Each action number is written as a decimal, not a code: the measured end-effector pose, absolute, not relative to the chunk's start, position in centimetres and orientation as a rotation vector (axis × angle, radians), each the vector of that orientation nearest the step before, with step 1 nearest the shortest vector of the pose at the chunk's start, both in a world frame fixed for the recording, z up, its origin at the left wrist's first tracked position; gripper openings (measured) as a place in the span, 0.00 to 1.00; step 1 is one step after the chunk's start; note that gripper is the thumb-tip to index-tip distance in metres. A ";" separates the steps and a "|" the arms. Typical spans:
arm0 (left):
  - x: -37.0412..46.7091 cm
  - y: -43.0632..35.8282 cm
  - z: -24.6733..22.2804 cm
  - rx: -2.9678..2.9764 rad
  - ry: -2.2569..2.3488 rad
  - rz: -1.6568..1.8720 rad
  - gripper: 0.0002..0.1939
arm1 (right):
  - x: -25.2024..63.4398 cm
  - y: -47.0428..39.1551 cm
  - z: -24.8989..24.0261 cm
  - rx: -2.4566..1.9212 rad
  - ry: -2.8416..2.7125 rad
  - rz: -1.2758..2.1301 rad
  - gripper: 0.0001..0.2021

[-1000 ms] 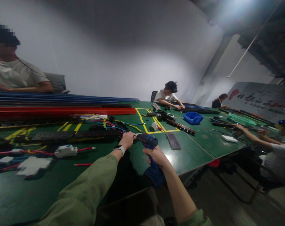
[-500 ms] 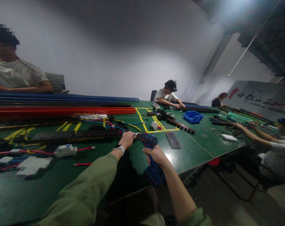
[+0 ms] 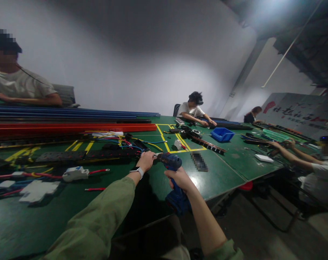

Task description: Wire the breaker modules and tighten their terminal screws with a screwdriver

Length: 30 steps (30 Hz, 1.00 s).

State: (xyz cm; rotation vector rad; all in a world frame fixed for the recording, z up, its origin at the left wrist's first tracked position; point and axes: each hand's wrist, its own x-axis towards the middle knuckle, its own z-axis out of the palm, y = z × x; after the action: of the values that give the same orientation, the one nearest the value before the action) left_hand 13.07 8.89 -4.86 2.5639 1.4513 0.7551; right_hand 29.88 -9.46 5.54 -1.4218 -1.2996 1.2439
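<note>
My right hand (image 3: 181, 177) is wrapped round the grip of a blue cordless drill (image 3: 172, 161), its nose pointing left. At the drill's front end, my left hand (image 3: 147, 160) is closed by the right end of a long black socket strip (image 3: 109, 153). What the left fingers pinch is hidden from this side. Blue and yellow wires (image 3: 146, 143) come out near that end of the strip. Left of my left arm lie a white circuit breaker (image 3: 75, 173) with a red lead and a loose red wire piece (image 3: 95, 189).
Red rails (image 3: 71, 128) and blue rails (image 3: 71, 112) lie along the table's far side. A blue bin (image 3: 222, 134), a phone-like dark slab (image 3: 199, 161) and a white box (image 3: 263, 158) are to the right. Several co-workers sit round the green table (image 3: 220, 180).
My hands and the drill stay in nearly the same place. Across the table, a co-worker's hand has shifted slightly to the right.
</note>
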 end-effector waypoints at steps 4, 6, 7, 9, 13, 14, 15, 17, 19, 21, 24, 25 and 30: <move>13.0 9.0 -5.0 2.564 1.450 0.761 0.16 | 29.9 -9.4 5.5 -1.403 -1.289 1.245 0.08; 13.0 9.0 -5.0 2.568 1.448 0.763 0.16 | 29.9 -9.4 5.4 -1.395 -1.293 1.245 0.08; 13.0 9.0 -5.0 2.569 1.447 0.764 0.16 | 29.9 -9.4 5.4 -1.397 -1.296 1.246 0.08; 13.0 9.0 -5.0 2.569 1.450 0.767 0.16 | 30.0 -9.3 5.4 -1.405 -1.300 1.248 0.08; 13.0 9.0 -5.0 2.575 1.451 0.770 0.16 | 30.0 -9.3 5.5 -1.410 -1.305 1.254 0.08; 13.0 9.0 -5.0 2.578 1.448 0.767 0.16 | 30.0 -9.4 5.6 -1.408 -1.306 1.255 0.08; 13.0 9.1 -5.0 2.580 1.446 0.764 0.16 | 30.0 -9.4 5.6 -1.404 -1.306 1.254 0.08; 13.0 9.1 -5.0 2.581 1.446 0.754 0.16 | 30.0 -9.4 5.6 -1.395 -1.304 1.251 0.09; 13.1 9.0 -4.9 2.580 1.446 0.747 0.16 | 29.9 -9.4 5.6 -1.398 -1.305 1.247 0.09; 13.1 9.0 -4.9 2.579 1.447 0.746 0.16 | 29.9 -9.5 5.6 -1.410 -1.309 1.243 0.08; 13.1 8.9 -4.8 2.576 1.454 0.746 0.16 | 29.9 -9.5 5.6 -1.416 -1.315 1.240 0.07; 13.1 8.9 -4.8 2.579 1.454 0.745 0.16 | 29.9 -9.5 5.5 -1.415 -1.317 1.238 0.07; 13.1 8.8 -4.8 2.583 1.459 0.739 0.16 | 30.0 -9.5 5.6 -1.432 -1.318 1.253 0.07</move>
State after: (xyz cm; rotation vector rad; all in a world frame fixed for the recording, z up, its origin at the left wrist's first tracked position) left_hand 13.06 8.82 -4.83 2.5835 1.4586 0.7389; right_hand 30.04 -9.46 5.58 -1.4320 -1.3176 1.2532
